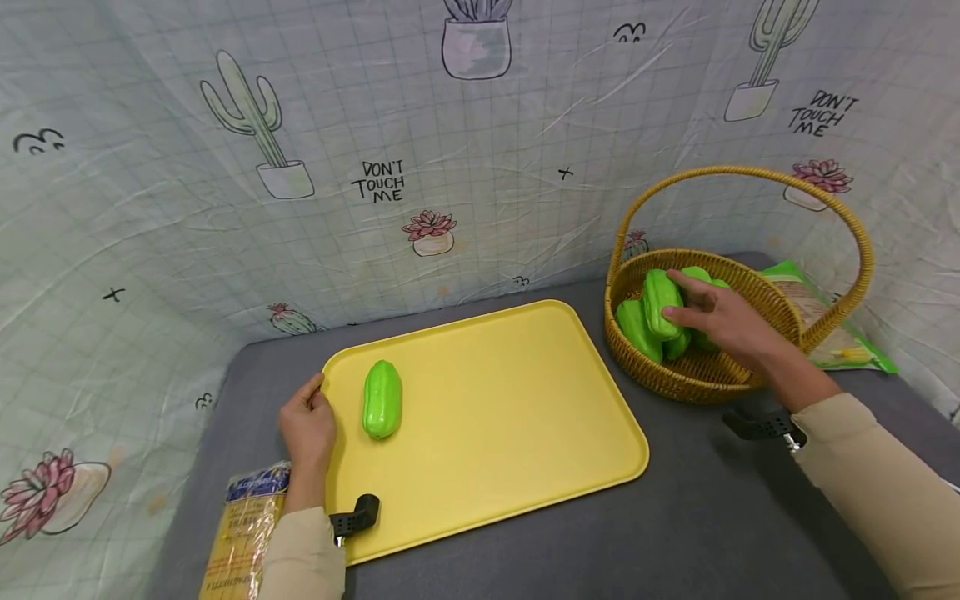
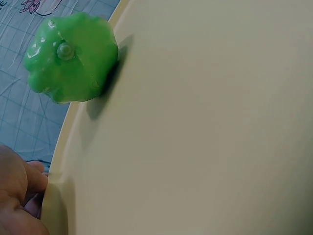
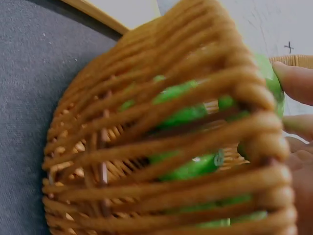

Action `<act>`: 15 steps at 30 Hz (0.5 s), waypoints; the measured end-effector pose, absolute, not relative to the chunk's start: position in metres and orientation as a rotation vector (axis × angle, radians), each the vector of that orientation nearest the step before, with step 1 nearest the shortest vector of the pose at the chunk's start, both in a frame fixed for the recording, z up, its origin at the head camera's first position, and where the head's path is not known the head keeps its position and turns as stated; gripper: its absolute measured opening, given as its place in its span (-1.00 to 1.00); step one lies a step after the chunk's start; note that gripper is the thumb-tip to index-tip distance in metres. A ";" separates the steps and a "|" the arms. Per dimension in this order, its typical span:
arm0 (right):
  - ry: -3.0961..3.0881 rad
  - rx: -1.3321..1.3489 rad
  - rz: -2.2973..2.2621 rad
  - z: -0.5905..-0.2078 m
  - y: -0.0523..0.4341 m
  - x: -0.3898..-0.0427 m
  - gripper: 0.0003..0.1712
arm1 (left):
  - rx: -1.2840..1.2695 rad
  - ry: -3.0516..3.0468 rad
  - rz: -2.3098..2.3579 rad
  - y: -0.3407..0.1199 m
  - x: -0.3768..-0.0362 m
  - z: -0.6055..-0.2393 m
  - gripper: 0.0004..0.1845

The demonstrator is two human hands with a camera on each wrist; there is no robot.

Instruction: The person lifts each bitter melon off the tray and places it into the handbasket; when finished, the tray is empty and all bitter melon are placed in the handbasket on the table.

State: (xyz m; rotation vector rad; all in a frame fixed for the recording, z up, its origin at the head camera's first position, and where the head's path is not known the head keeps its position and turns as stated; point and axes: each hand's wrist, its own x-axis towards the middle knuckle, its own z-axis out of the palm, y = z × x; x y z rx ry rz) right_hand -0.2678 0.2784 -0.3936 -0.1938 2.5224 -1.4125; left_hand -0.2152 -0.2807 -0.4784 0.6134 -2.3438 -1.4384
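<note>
— What are your hands doing right now?

— My right hand [image 1: 720, 321] is reaching into the wicker basket [image 1: 750, 379], thumb and fingers [image 3: 293, 81] closing around the top green gourd [image 1: 660, 304]. My left hand [image 1: 307, 425] is gripping the near-left rim of the yellow tray [image 1: 525, 433], fingers curled on the edge, steadying it on the counter [image 1: 712, 517].

— How are you making the lift go well?

— I am judging that a grip around the gourd's middle is best, lifting straight up so it is clearing the handle and not dragging the other gourds [image 1: 636, 329] beside it. The wrist view is mostly wicker, so I cannot be sure how far my fingers are wrapping.

— And how is the gourd looking?

— It is looking glossy, bright green and lobed, probably slippery plastic. One more like it, the tray gourd [image 1: 382, 400], is lying near the tray's left edge, just beside my left hand.
</note>
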 end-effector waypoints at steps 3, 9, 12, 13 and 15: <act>2.534 -0.176 -1.406 -0.391 0.283 -0.267 -0.04 | 0.606 -2.340 -1.435 -0.281 -0.215 -0.479 -0.54; 2.624 -0.192 -1.284 -0.386 0.294 -0.268 -0.04 | 0.598 -2.334 -1.428 -0.281 -0.216 -0.480 -0.54; 2.660 -0.220 -1.237 -0.383 0.298 -0.268 -0.06 | 0.599 -2.330 -1.435 -0.280 -0.215 -0.480 -0.54; 2.660 -0.228 -1.236 -0.382 0.299 -0.269 -0.07 | 0.598 -2.329 -1.436 -0.280 -0.215 -0.480 -0.54; 2.662 -0.239 -1.226 -0.382 0.302 -0.269 -0.08 | 0.596 -2.327 -1.438 -0.281 -0.215 -0.480 -0.54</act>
